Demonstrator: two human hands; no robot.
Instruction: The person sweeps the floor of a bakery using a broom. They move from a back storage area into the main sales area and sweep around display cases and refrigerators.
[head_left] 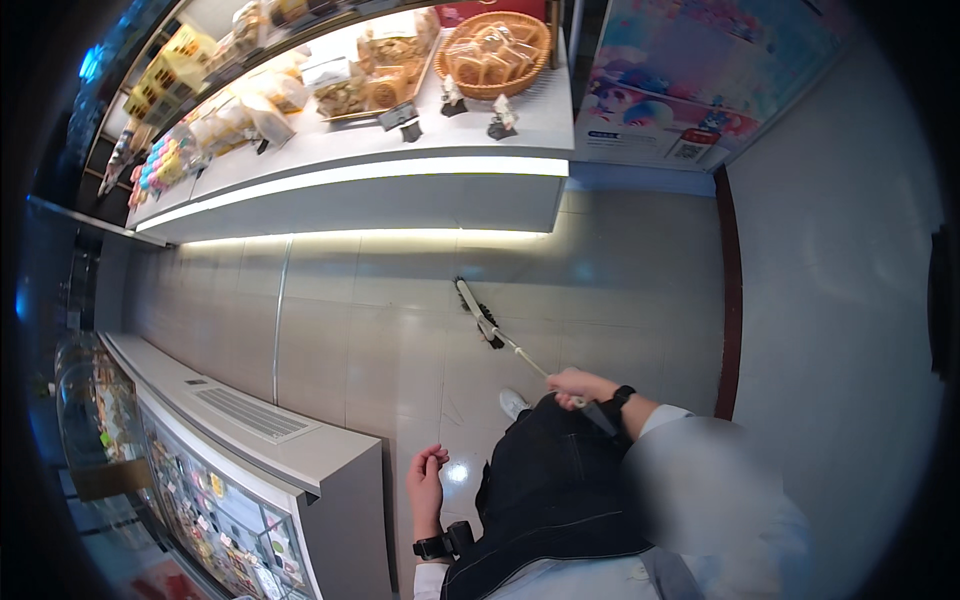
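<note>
My right hand [583, 387] is closed around the pale handle of a broom [527, 360]. Its grey grip end reaches back beside my right wrist. The broom head [478, 313], a white bar with dark bristles, rests slantwise on the tiled floor ahead of me. My left hand [428, 465] hangs apart from the broom, over the floor near the low cabinet; its fingers are loosely curled in, and nothing shows in them.
A lit white display shelf [360, 190] with bagged baked goods and a wicker basket [493, 55] runs along the far side. At the left stands a glass-topped cabinet [345, 455]. A pale wall [840, 300] with dark red skirting closes the right. My shoe [513, 403] shows below the broom.
</note>
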